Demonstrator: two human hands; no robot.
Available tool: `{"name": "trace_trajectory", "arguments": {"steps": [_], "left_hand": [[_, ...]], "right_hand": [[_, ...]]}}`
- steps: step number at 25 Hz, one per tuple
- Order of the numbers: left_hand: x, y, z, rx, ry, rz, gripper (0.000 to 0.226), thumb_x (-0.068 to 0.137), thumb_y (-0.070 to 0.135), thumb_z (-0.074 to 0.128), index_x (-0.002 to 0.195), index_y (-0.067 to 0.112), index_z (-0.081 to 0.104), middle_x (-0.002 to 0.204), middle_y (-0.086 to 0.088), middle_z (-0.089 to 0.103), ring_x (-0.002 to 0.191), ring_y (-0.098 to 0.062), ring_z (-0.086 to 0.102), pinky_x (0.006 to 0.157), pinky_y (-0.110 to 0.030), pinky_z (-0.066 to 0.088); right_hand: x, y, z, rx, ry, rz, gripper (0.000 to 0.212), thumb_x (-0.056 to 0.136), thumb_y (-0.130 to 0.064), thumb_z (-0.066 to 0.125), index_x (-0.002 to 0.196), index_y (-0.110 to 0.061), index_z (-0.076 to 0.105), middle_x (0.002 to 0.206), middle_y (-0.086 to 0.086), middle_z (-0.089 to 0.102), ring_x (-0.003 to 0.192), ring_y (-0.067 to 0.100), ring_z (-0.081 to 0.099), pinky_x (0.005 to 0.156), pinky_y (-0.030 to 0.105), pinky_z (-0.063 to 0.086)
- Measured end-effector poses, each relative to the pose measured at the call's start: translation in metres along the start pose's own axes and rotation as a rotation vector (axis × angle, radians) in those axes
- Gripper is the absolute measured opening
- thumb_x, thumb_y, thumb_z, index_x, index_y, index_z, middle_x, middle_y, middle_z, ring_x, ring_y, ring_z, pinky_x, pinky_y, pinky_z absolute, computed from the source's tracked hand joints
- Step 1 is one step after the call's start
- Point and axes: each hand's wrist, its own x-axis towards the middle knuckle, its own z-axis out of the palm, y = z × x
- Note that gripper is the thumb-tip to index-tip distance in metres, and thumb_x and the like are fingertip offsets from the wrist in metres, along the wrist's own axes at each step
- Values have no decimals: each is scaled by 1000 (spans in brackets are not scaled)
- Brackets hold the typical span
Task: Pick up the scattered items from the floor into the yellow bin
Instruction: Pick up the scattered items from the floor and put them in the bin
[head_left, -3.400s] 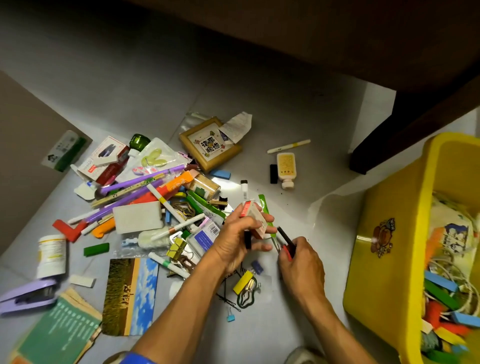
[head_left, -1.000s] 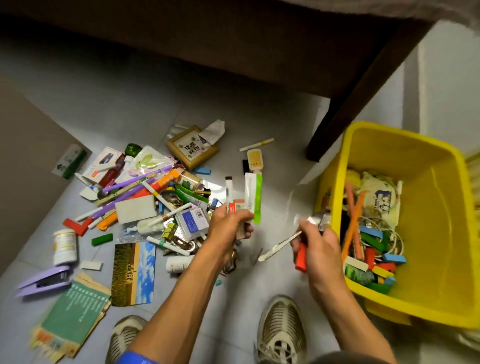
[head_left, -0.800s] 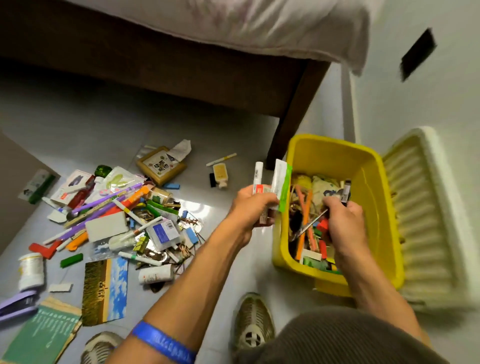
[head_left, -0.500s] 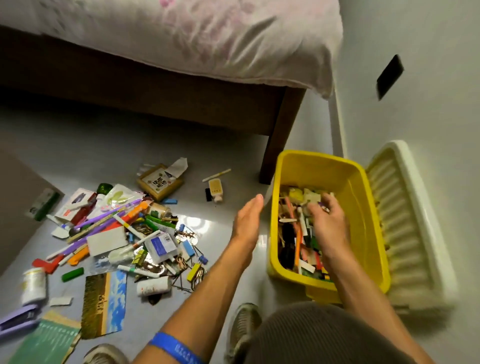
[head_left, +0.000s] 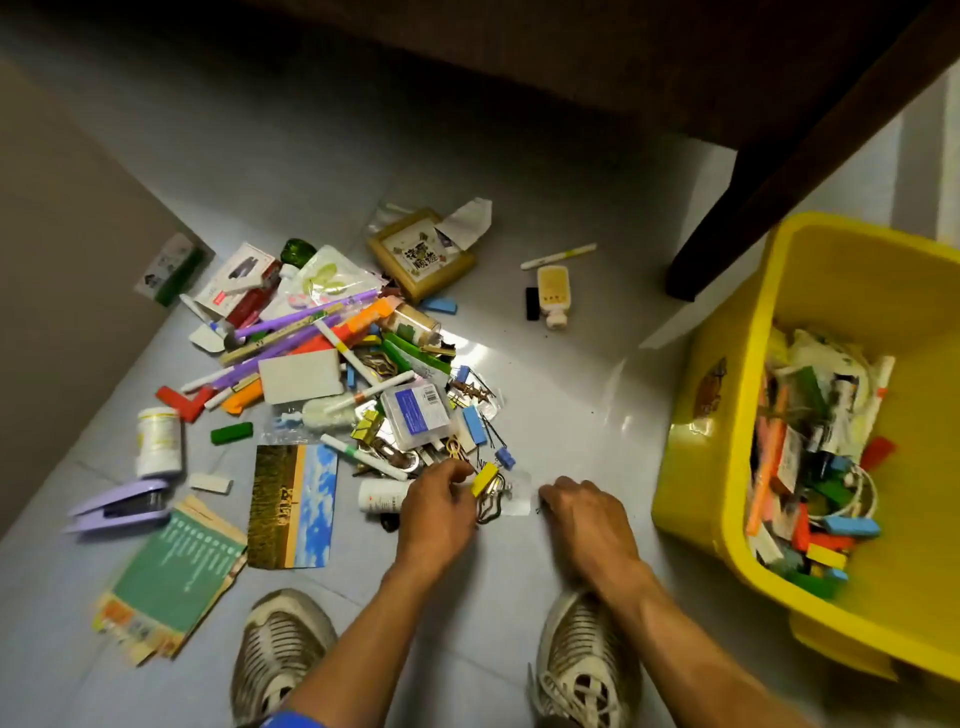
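low in the middle of the frame, both hands reach down to the grey floor (head_left: 519, 182) between two sneakers. the left hand (head_left: 439, 506) has its fingers curled at the near edge of the scattered pile, its fingertips touching or pinching a yellow binder clip (head_left: 484, 479) that lies over a dark wire loop; motion blur keeps the grip from being certain. the right hand (head_left: 584, 512) sits just right of that clip, knuckles up and fingers curled down against the floor beside a small clear packet (head_left: 517, 500); whether it holds anything cannot be told. the pile of scattered items (head_left: 332, 364) spreads to the upper left of the left hand. the yellow bin (head_left: 727, 332), already holding many small things, stands at the right edge of the frame, well apart from the right hand.
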Motion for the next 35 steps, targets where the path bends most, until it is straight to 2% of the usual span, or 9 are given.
{"name": "trace_trajectory", "arguments": {"steps": [3,7,12,16,20,25,29,32,35], "left_hand": [[-3,-15,4,146,98,192,20,93,13,59,110,21,65,110,9,57,100,-6,53,88,-22,44],[-7,-10,7,307,31,265,38,93,29,59,129,21,53,127,1,53,117,-17,49,96,-32,46],[2,-3,22,674,-119,263,78,90,35,65,152,26,19,152,-5,22,134,-26,27,110,-39,35],[2,-5,30,526,-81,279,54,91,23,63,140,21,40,140,-4,35,125,-24,40,99,-35,46],[6,-2,42,234,55,170,51,87,31,65,133,18,49,127,-3,46,115,-20,50,95,-31,47],[16,-4,48,-124,11,47,47,84,23,69,130,19,58,116,2,51,107,-13,54,90,-18,47],[18,2,45,-329,-35,-1,41,83,6,62,122,19,64,115,2,58,96,3,60,73,-4,46],[16,9,31,-441,-39,23,42,82,2,63,116,25,65,114,4,59,94,12,59,74,-7,49],[11,34,7,-415,-35,148,41,82,6,68,120,21,65,113,4,60,101,-1,62,82,-19,55]], "right_hand": [[8,6,20,-137,-53,-21,15,91,-10,57,102,-17,64,96,6,66,82,25,61,69,34,50],[14,-1,30,-184,-14,-24,18,88,-11,62,105,-9,59,94,11,61,78,26,58,63,35,50],[22,-13,23,467,149,270,9,91,-25,56,85,-21,52,77,-6,56,68,13,53,61,30,48],[38,-16,14,603,221,323,11,90,-15,62,101,-18,61,84,-3,63,74,16,59,68,27,50],[46,-23,16,481,-14,181,46,97,-12,48,142,-21,46,124,6,60,107,23,57,89,28,43],[53,-16,17,725,2,186,38,97,-5,46,130,-21,55,112,1,59,95,14,54,83,21,42],[53,-13,13,1177,-79,304,31,99,0,43,116,-22,56,83,-3,57,62,2,59,58,19,51],[49,-15,3,1385,-55,316,35,98,4,42,116,-21,58,75,2,52,64,8,58,61,22,54],[41,-21,-24,1475,45,270,33,98,2,44,117,-20,59,75,3,55,71,13,58,68,22,53]]}}
